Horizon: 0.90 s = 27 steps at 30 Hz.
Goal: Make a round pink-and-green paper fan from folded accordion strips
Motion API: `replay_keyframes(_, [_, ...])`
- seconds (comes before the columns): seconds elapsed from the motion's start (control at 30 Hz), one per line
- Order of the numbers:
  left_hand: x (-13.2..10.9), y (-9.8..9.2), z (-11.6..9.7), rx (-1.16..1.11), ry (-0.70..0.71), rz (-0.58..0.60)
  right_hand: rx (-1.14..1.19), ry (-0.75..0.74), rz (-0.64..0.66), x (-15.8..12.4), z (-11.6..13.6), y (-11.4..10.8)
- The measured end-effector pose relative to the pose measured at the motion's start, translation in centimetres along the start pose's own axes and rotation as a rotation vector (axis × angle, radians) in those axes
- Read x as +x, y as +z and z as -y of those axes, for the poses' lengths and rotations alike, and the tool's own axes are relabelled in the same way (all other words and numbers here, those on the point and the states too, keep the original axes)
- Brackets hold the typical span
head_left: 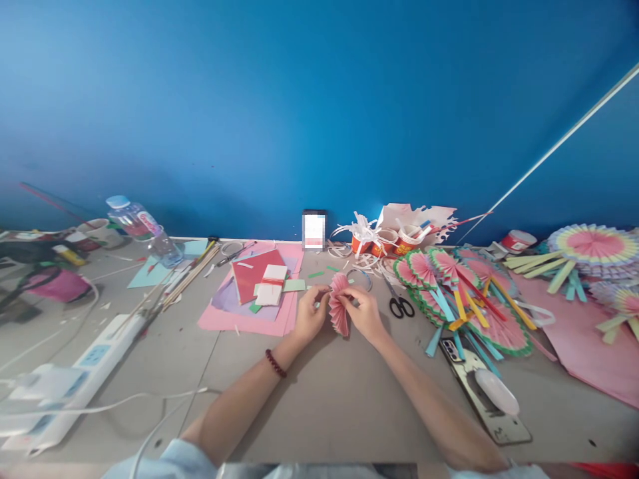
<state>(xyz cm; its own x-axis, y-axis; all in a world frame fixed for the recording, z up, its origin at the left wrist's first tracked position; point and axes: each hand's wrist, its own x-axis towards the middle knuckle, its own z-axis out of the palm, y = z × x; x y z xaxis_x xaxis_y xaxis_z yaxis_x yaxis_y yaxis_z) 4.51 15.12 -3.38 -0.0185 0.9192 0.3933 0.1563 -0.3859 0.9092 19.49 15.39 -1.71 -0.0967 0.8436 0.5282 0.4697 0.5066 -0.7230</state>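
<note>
A pink pleated paper fan [339, 313] stands between my hands above the grey table. The fingers of my left hand [312, 313] are closed on its left side, near the upper middle. From the right, my right hand [365, 314] pinches the folds at about the same height. Just right of my hands lie black-handled scissors [402, 307]. Small green paper scraps [316, 274] are scattered behind the fan. To the left, a white bundle with a red band [271, 285] rests on red, purple and pink paper sheets [219, 320].
Finished paper rosettes with ribbons [504, 326] crowd the right, beside a phone [492, 416]. Red cups [384, 241] stand by the blue wall. At left are a tilted plastic bottle [144, 226], thin sticks [192, 276] and a white power strip [90, 372] with cables.
</note>
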Motion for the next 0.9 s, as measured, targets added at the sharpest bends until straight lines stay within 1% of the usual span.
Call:
replay_keyframes(0.2, [0.3,-0.1,0.5,-0.035,-0.026,-0.050,-0.049,-0.043,0.014,0.1,-0.4,-0.2])
replay_keyframes(0.33, [0.4,-0.2,0.5,-0.059,-0.053,-0.040,-0.110,-0.068,0.041,0.1,-0.8,-0.2])
replay_keyframes(0.5, [0.3,-0.1,0.3,-0.055,-0.031,-0.027,-0.193,-0.047,0.062,-0.3,-1.1,0.0])
replay_keyframes(0.57, [0.2,0.0,0.1,-0.039,-0.025,-0.025,-0.187,-0.016,0.068,-0.4,-1.1,0.0])
replay_keyframes(0.67, [0.1,0.0,-0.5,-0.067,-0.040,-0.011,-0.086,0.056,0.051,-0.4,-1.3,0.2])
replay_keyframes(0.77, [0.2,-0.1,-1.0,-0.132,-0.064,-0.028,0.215,0.207,0.057,-0.3,-1.9,0.5])
replay_keyframes(0.83, [0.3,-0.2,-0.9,-0.147,-0.084,-0.058,0.426,0.303,0.077,-0.3,-2.4,0.8])
replay_keyframes(0.9, [0.5,-0.1,-0.5,-0.187,-0.127,-0.067,0.540,0.354,0.091,-0.4,-2.6,0.9])
